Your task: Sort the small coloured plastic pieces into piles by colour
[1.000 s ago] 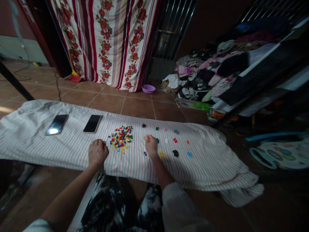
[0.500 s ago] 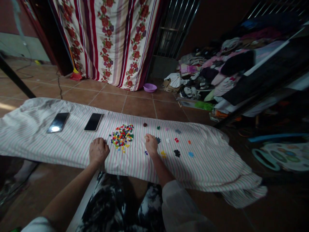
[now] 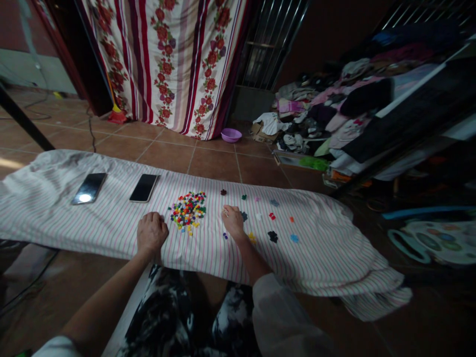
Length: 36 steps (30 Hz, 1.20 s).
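My left hand [image 3: 151, 232] rests on the striped cloth with its fingers curled closed; nothing shows in it. Just right of it lies a mixed pile of small coloured plastic pieces [image 3: 188, 210]. Beyond the pile, my right hand [image 3: 233, 223] is low over the cloth, thumb and fingers pinched together. Tiny pale bits [image 3: 225, 211] show at its fingertips; whether they are held or lie beneath is unclear. Around this hand are small one-colour groups: brown [image 3: 223, 192], purple [image 3: 225, 236], dark blue-grey [image 3: 244, 216], yellow [image 3: 252, 238] and black [image 3: 272, 236].
Further right lie red [image 3: 272, 216], orange [image 3: 291, 218] and light blue [image 3: 294, 238] groups. Two phones [image 3: 144, 188] lie on the left part of the striped cloth [image 3: 320, 258]. A purple basin [image 3: 231, 135] and heaped clothes [image 3: 316, 109] are on the floor behind.
My right hand has shifted very slightly, its forearm moving a little to the right and over part of the yellow group. My left hand has stayed put.
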Each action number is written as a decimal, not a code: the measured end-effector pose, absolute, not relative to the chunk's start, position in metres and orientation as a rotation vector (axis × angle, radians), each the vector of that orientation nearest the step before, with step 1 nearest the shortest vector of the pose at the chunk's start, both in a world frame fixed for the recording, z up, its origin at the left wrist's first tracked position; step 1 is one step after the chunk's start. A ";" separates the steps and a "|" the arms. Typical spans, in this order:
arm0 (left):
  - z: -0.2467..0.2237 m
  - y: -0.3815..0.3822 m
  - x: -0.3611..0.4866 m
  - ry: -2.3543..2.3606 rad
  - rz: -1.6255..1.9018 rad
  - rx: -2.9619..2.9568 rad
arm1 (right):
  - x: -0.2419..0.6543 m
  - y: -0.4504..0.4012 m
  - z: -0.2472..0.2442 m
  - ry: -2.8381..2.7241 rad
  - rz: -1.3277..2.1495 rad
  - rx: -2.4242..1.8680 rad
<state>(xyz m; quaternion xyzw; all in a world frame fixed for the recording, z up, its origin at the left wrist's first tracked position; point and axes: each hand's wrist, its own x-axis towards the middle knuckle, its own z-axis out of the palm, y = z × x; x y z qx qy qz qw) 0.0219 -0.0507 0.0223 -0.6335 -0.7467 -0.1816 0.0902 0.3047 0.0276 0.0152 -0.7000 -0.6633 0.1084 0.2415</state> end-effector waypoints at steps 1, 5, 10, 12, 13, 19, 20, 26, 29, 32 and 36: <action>0.022 -0.051 0.022 -2.218 -0.539 -1.886 | 0.305 0.027 0.017 -1.844 0.298 -1.923; 0.022 -0.051 0.022 -2.225 -0.533 -1.881 | 0.308 0.026 0.021 -1.926 0.334 -1.925; 0.023 -0.050 0.022 -2.214 -0.539 -1.879 | 0.308 0.027 0.022 -1.947 0.378 -1.870; 0.023 -0.050 0.023 -2.215 -0.530 -1.875 | 0.307 0.029 0.024 -1.963 0.392 -1.864; 0.024 -0.050 0.023 -2.215 -0.522 -1.874 | 0.306 0.030 0.025 -1.971 0.397 -1.867; 0.024 -0.050 0.023 -2.224 -0.498 -1.874 | 0.304 0.031 0.029 -2.009 0.413 -1.889; 0.024 -0.050 0.023 -2.226 -0.500 -1.872 | 0.303 0.031 0.028 -2.001 0.408 -1.890; 0.021 -0.050 0.022 -2.219 -0.533 -1.880 | 0.301 0.026 0.019 -1.936 0.295 -1.874; 0.021 -0.050 0.022 -2.217 -0.548 -1.868 | 0.301 0.025 0.017 -1.952 0.256 -1.835; 0.020 -0.050 0.022 -2.212 -0.552 -1.866 | 0.302 0.025 0.015 -1.964 0.228 -1.812; 0.019 -0.049 0.021 -2.216 -0.545 -1.874 | 0.303 0.025 0.010 -1.924 0.224 -1.817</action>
